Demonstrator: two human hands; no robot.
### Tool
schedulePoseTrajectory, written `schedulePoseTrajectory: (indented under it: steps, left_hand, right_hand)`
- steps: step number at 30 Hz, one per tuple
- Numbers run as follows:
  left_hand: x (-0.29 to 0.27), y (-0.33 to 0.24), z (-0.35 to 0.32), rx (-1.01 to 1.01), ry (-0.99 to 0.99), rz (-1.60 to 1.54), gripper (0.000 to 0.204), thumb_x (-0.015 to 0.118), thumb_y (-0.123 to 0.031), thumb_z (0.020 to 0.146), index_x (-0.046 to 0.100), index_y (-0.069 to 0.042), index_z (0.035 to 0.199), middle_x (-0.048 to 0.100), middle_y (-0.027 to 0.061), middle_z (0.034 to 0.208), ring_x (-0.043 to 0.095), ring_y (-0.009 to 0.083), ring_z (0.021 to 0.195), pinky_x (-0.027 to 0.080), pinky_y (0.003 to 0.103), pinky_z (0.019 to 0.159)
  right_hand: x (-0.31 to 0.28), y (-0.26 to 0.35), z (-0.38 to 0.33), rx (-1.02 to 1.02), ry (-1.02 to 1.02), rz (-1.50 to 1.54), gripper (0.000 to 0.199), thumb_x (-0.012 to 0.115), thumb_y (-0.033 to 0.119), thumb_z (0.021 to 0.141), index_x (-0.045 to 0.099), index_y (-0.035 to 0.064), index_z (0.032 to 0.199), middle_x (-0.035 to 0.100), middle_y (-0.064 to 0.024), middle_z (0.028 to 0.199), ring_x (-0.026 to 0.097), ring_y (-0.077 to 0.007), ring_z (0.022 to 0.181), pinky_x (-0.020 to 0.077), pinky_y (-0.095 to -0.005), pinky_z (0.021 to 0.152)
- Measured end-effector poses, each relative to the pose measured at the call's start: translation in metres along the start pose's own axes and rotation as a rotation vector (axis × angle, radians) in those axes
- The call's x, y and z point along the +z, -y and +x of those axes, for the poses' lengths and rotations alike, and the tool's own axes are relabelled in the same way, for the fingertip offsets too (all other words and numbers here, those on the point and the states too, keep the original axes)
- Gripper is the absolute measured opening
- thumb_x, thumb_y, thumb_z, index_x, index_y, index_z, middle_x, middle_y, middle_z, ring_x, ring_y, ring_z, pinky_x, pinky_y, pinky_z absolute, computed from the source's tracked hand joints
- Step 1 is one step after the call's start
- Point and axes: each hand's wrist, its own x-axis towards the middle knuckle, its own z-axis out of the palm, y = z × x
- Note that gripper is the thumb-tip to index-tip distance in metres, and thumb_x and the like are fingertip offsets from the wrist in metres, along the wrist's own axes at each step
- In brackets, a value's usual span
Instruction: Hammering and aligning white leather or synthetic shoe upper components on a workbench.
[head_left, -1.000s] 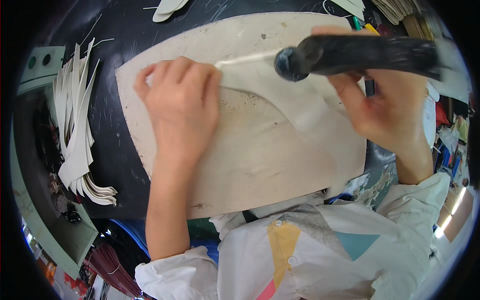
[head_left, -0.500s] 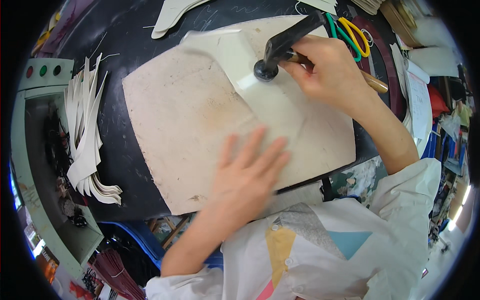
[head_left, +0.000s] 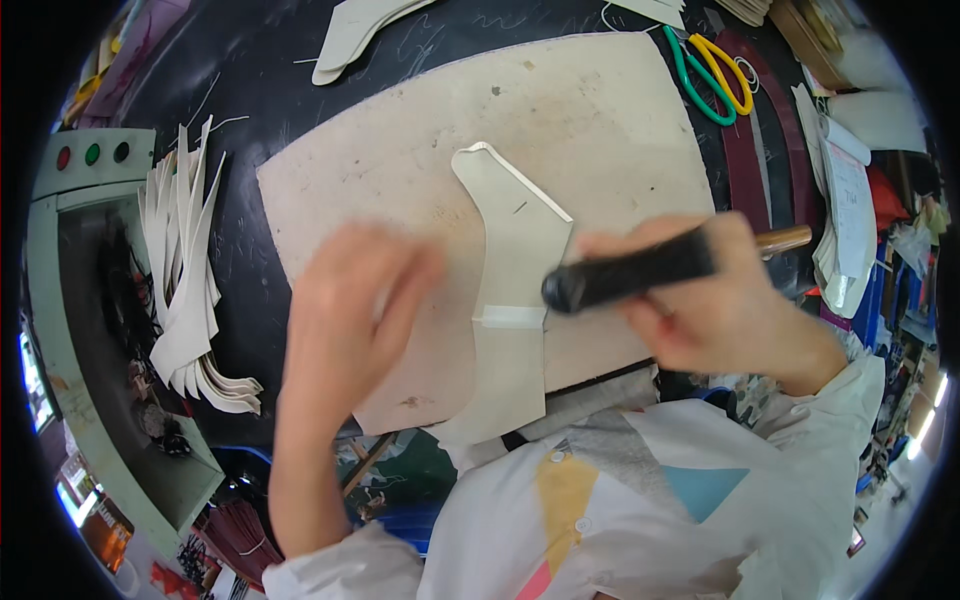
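Note:
A cream-coloured, leather-like cut piece [head_left: 510,265] lies lengthwise on the pale board [head_left: 340,200]. A strip of whitish tape [head_left: 512,317] crosses it. Its far slanted edge looks folded, with a short dark mark beside it, and its near end overhangs the board's front edge. My right hand [head_left: 715,300] is closed around a hammer [head_left: 630,275] with a black head and wooden handle, held right of the piece near the tape. Left of the piece, above the board, is my left hand [head_left: 355,300], blurred by motion; no object shows in it.
A fanned stack of cream pieces [head_left: 190,290] sits left, beside a grey-green metal box [head_left: 95,160] with buttons. More cut pieces [head_left: 360,35] lie at the far edge. Green-and-yellow-handled scissors [head_left: 715,80] and dark red strips [head_left: 745,175] are at the far right.
The cream piece now lies turned lengthwise, nearer me. My right hand has brought the hammer nearer and to the right. My left hand has lifted and moved left.

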Motion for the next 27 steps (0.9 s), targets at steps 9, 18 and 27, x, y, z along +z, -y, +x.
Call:
schedulePoseTrajectory:
  steps: [9,18,27]
  left_hand:
    - [0.065,0.019,0.038,0.13,-0.277,0.177,0.02,0.082,-0.014,0.076,0.075,-0.007,0.094,0.063,0.0027,0.081,0.058,0.0214,0.081,0.039,0.036,0.082]
    - [0.07,0.032,0.035,0.216,-0.315,0.198,0.021,0.085,-0.02,0.072,0.072,-0.009,0.085,0.062,0.001,0.08,0.056,0.02,0.078,0.038,0.037,0.082]
    - [0.069,0.03,0.03,0.245,-0.368,0.288,0.02,0.084,-0.021,0.071,0.072,-0.011,0.083,0.063,-0.0022,0.081,0.058,0.0182,0.077,0.035,0.038,0.085]
  right_hand:
    - [-0.005,-0.025,0.049,0.033,-0.046,-0.231,0.046,0.073,-0.008,0.072,0.069,0.0036,0.116,0.068,-0.0103,0.087,0.066,-0.026,0.071,0.052,-0.0336,0.062]
    - [0.006,-0.032,0.068,0.018,0.061,-0.291,0.047,0.073,-0.007,0.063,0.071,0.0072,0.108,0.069,-0.0057,0.088,0.066,-0.0255,0.068,0.053,-0.0359,0.058]
    - [0.015,-0.035,0.071,-0.005,0.013,-0.286,0.048,0.071,-0.008,0.063,0.072,0.0074,0.108,0.07,-0.0092,0.088,0.066,-0.0259,0.065,0.0522,-0.0353,0.056]
